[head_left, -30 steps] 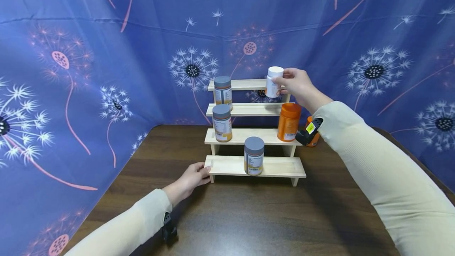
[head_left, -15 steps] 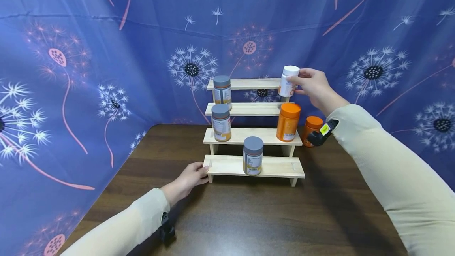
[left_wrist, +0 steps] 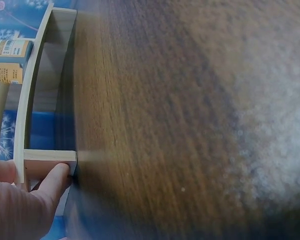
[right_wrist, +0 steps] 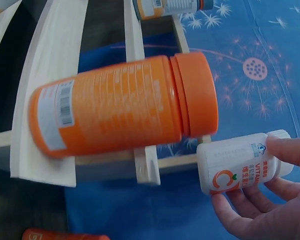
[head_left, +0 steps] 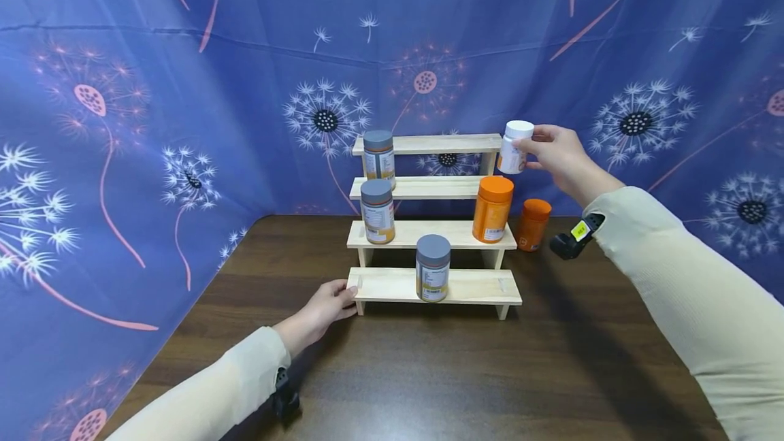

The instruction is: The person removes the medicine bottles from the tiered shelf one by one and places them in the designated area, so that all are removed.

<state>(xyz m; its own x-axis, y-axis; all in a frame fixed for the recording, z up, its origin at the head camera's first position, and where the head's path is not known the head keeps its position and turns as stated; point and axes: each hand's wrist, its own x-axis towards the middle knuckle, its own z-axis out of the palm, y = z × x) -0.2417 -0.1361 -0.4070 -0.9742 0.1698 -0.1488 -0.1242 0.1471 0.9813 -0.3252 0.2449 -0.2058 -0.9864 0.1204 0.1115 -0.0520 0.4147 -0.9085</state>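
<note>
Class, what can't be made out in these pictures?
Head view: fine print on the front jar, too small to read.
Head view: base of the rear jar, partly hidden by the middle jar.
Left wrist view: rest of the left hand, cut off by the left edge.
Right wrist view: orange bottle beside the wooden stand, mostly cut off by the bottom edge.

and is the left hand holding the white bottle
No, the right hand holds the white bottle, while the left hand grips the bottom shelf.
</note>
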